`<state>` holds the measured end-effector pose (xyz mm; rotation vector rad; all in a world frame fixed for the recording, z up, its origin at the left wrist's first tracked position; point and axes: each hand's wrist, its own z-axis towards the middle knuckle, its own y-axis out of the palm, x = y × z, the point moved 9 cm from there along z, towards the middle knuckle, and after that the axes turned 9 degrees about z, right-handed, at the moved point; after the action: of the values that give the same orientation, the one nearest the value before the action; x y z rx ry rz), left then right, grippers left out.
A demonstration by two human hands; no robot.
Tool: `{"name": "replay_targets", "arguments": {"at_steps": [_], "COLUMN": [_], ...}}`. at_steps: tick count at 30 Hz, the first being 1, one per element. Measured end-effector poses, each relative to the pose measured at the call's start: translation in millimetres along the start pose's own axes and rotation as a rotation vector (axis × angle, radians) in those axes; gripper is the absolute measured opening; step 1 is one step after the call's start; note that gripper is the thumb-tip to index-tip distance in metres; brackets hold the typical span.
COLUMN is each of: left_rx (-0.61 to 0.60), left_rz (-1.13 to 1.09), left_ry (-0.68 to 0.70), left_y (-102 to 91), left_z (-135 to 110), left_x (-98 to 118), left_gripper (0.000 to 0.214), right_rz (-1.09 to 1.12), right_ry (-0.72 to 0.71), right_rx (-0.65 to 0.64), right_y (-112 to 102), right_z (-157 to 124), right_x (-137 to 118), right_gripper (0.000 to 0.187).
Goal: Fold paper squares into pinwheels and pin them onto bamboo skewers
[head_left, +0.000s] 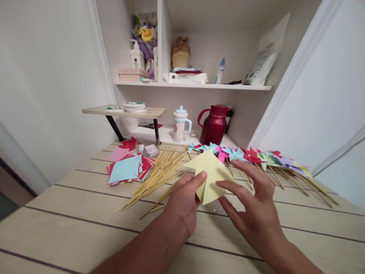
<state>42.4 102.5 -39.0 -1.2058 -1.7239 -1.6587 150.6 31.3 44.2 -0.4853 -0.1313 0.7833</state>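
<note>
My left hand [184,199] pinches a folded pale yellow paper [209,171] at its lower left edge, thumb on top. The paper is held just above the wooden table [71,224]. My right hand [253,207] hovers at the paper's right side with fingers spread, its fingertips touching or nearly touching the yellow sheet. A heap of thin wooden sticks [156,173] lies just left of my left hand. A row of finished paper pinwheels [251,156] on sticks lies behind my right hand.
A stack of coloured paper squares [127,169] sits at the left. A dark red jug [215,123] and a sippy cup [180,123] stand at the back. A small raised shelf [125,111] holds plates. White walls close both sides.
</note>
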Motion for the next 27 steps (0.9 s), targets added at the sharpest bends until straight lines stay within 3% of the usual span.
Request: {"name": "replay_targets", "arguments": {"at_steps": [3,8,13,17,27], "left_rx": [-0.047,-0.015,-0.017,-0.041,0.043], "left_rz": [0.016,0.042,0.044,0.024,0.047], "left_ry": [-0.032,-0.031,-0.015,0.010,-0.003], "left_y": [5.3,2.3,2.1,4.4,0.9], "left_z": [-1.1,-1.3,-1.0,-2.0,-3.7], "left_x": [-6.0,-8.4,-6.6,-3.2,-7.3], "left_gripper": [0.035,0.034,0.031,0.030,0.032], "right_rz": [0.037,0.105,0.123,0.160,0.214], "right_ry": [0.025,0.086,0.023,-0.009,0.259], "right_rx": [0.018,0.056,-0.004,-0.010,0.024], "right_y": [-6.9,-13.3,-5.2,-1.3,-0.7], "right_z": [1.5,3.1,3.6,2.8,-4.1], "right_x": [5.1,12.4,2.9,-3.3,29.6], "right_gripper": [0.029,0.020,0.034,0.026,0.008]}}
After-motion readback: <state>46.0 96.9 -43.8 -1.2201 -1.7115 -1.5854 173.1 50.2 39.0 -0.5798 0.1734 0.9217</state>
